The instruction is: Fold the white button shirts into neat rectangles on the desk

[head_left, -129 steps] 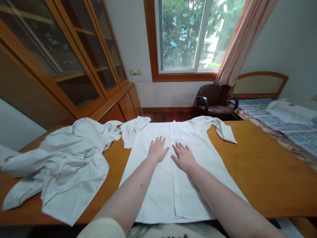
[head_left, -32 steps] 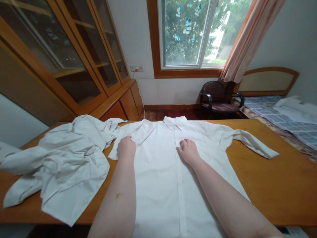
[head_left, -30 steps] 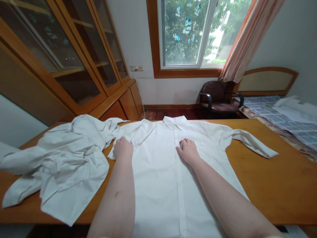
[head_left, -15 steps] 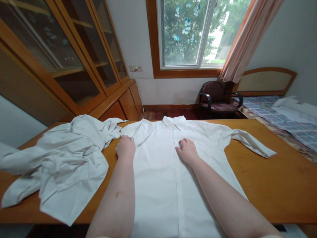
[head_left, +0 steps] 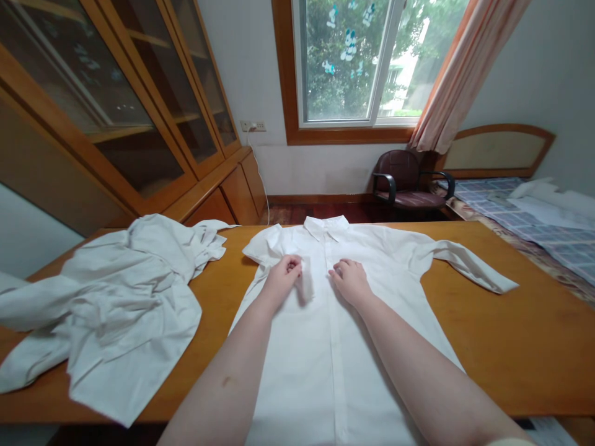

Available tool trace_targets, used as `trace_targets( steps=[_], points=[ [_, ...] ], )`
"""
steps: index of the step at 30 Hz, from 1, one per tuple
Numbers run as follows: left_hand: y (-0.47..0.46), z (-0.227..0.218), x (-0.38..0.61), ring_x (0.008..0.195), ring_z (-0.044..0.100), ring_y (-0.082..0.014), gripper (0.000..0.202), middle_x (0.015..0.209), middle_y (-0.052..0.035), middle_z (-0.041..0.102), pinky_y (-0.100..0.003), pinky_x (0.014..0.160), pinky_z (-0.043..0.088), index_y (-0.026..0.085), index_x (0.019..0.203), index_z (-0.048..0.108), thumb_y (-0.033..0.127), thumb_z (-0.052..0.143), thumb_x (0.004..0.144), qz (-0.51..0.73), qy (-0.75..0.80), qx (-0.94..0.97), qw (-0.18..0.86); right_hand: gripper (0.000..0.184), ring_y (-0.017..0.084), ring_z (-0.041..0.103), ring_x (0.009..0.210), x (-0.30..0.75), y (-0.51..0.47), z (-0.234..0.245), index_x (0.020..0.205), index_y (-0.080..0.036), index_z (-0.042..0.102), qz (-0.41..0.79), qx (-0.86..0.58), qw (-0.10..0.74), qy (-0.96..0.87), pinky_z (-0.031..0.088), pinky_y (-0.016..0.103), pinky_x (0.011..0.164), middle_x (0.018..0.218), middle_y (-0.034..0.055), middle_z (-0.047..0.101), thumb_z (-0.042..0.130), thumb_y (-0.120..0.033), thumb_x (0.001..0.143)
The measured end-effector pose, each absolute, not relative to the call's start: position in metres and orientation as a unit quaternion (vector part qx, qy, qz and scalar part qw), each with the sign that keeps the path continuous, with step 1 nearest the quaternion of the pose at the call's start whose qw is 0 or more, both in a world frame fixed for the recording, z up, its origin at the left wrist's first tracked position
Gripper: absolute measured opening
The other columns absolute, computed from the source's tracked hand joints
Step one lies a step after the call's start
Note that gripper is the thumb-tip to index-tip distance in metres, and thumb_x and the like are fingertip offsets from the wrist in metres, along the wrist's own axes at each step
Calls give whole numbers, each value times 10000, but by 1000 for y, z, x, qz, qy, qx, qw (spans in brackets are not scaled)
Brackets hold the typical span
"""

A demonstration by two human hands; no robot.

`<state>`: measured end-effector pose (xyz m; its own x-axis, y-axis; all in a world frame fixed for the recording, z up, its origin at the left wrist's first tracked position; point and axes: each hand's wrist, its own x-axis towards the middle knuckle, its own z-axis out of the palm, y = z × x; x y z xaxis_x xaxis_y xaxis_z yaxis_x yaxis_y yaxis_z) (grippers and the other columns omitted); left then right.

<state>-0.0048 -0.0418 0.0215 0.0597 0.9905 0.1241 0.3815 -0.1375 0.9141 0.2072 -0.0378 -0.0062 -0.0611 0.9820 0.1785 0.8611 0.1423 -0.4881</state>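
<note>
Left fingers [head_left: 292, 261] pinch sleeve [head_left: 305, 282]; right fingers [head_left: 344, 265] loosely spread on shirt [head_left: 297, 378], long axis running away, collar [head_left: 315, 230] farthest.

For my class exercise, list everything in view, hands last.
Flat wooden table: one, brown, foreground
Collared long-sleeved cloth shirt: one, white, spread on table
Crumpled cloth heap: one, white, table's left
Glass-doored wooden cabinet: one, brown, left
Walls: count unclear, pale, background
Wood-framed glass window: one, brown, upper centre
Animal-like stickers: several, blue and white, on window
Draped cloth curtain: one, pink, window's right
Wall socket strip: one, pale, left of window
Thin cable: one, white, below socket
Padded armchair: one, maroon, below window
Bed with arched headboard: one, blue-checked cover, far right
Loose material: count unclear, white, on bed
Floor: one, dark red, beyond table
Left hand: one, bare, pinching shirt's sleeve
Right hand: one, bare, resting on shirt front
</note>
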Motion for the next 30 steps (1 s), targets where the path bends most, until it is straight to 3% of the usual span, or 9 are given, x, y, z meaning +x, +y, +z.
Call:
trace_targets(
  steps=[4, 7, 11, 14, 16, 18, 22, 26, 30],
  points=[
    [-51, 16, 6, 992, 600, -208, 357, 1084, -82, 648, -320, 873, 456, 187, 1129, 586, 296, 533, 793, 351, 504, 662, 429, 378, 184, 568, 857, 206, -40, -4, 924, -182, 657, 273, -540, 334, -723, 400, 291, 799, 910, 63, 661, 341, -389, 918],
    [-56, 20, 9, 1140, 541, -219, 413, 1243, -58, 596, -321, 994, 392, 221, 1163, 612, 198, 534, 758, 275, 484, 728, 400, 439, 155, 550, 678, 205, -41, -5, 914, -175, 642, 361, -511, 389, -676, 410, 263, 653, 756, 25, 641, 322, -475, 902],
    [-51, 28, 2, 1090, 565, -193, 407, 1160, -39, 638, -299, 985, 400, 216, 1079, 650, 91, 453, 745, 225, 503, 767, 328, 309, 137, 510, 595, 205, -38, -8, 803, -176, 638, 376, -571, 380, -624, 373, 237, 571, 645, -13, 595, 539, -465, 753],
    [-42, 33, -12, 1067, 552, -213, 330, 1082, -71, 633, -337, 971, 400, 198, 988, 636, 77, 439, 753, 246, 612, 728, 186, 231, 132, 492, 565, 206, -34, -11, 699, -184, 598, 370, -604, 392, -586, 358, 229, 541, 569, -31, 548, 542, -407, 708],
    [-37, 34, -23, 1134, 503, -245, 328, 1158, -101, 582, -372, 997, 369, 190, 1047, 594, 112, 502, 742, 256, 689, 673, 85, 214, 127, 488, 549, 207, -33, -11, 704, -183, 589, 394, -602, 424, -551, 362, 225, 529, 555, -39, 537, 525, -386, 694],
    [-33, 30, -31, 1232, 417, -302, 509, 1329, -144, 459, -422, 1021, 336, 176, 1215, 498, 192, 597, 716, 242, 742, 624, 34, 210, 122, 479, 533, 209, -32, -9, 715, -178, 589, 422, -596, 458, -506, 358, 222, 513, 550, -43, 530, 531, -375, 672],
    [-25, 16, -38, 1310, 312, -381, 926, 1492, -203, 222, -480, 1018, 324, 148, 1447, 164, 311, 673, 690, 192, 785, 586, 64, 247, 120, 465, 494, 211, -33, -1, 779, -172, 588, 490, -572, 521, -402, 329, 222, 462, 541, -44, 528, 570, -374, 636],
    [-15, 6, -40, 1259, 401, -370, 937, 1436, -247, 315, -440, 985, 369, 93, 1461, 71, 293, 627, 735, 209, 805, 548, 90, 228, 108, 420, 457, 215, -31, 3, 737, -182, 558, 493, -559, 565, -354, 296, 221, 426, 506, -58, 471, 593, -377, 625],
    [-9, 7, -49, 1220, 452, -348, 924, 1342, -259, 430, -410, 970, 389, 48, 1454, 84, 282, 623, 742, 264, 810, 519, 70, 246, 145, 511, 554, 224, -26, 1, 756, -190, 546, 465, -566, 586, -346, 400, 245, 504, 581, -27, 535, 546, -414, 656]
  ],
)
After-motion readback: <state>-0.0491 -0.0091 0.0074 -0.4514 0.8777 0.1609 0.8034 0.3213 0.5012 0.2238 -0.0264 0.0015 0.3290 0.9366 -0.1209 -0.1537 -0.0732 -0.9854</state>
